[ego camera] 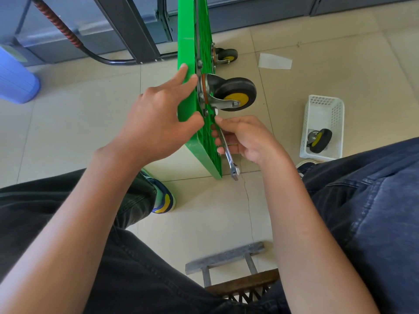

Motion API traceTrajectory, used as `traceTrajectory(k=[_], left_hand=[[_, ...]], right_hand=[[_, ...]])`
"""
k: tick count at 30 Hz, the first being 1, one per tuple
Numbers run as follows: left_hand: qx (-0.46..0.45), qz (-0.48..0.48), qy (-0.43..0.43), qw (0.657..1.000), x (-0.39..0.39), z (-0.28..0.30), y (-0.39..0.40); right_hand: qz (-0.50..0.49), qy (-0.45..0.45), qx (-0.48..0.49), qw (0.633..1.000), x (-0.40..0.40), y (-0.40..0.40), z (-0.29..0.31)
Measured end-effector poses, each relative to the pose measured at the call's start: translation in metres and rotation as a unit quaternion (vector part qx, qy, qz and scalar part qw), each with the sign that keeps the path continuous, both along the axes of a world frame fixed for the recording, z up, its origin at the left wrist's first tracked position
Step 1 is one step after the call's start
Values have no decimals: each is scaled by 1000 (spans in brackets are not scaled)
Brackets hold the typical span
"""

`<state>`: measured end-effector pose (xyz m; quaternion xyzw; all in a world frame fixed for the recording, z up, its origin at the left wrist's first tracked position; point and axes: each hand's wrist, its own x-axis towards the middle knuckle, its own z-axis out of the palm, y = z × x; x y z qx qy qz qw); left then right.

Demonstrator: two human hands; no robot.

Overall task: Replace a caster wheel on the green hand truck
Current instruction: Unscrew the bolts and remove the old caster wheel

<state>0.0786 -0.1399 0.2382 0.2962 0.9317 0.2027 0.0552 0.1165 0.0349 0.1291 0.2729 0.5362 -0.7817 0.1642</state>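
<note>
The green hand truck [192,30] stands on its edge on the tiled floor, underside facing right. A caster wheel [235,94], black with a yellow hub, sits on its metal plate against the underside. My left hand [158,116] holds the deck's edge, fingers straight along the left face and thumb pressing the near rim. My right hand [247,139] grips a silver wrench [227,150] whose upper end sits on a bolt at the plate's lower corner. A second caster [226,55] is mounted farther back.
A white plastic basket [323,105] on the floor to the right holds another black and yellow caster [319,140]. A scrap of paper [274,61] lies beyond. A blue bin [15,80] stands at far left. My stool's frame [226,257] is below.
</note>
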Motion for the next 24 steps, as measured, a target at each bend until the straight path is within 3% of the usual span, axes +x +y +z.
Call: traceTrajectory(k=[14,21,24], left_hand=[[-4,-1,9,1000,0,-2,0],[-2,-2,10,1000,0,-2,-1],[-1,-4,8,1000,0,-3,-2]], right_hand=[[18,22,36,999,-5,-12,-1],[7,88,168,982,-7,-21,-21],[15,177,313,933,-9,-21,-40]])
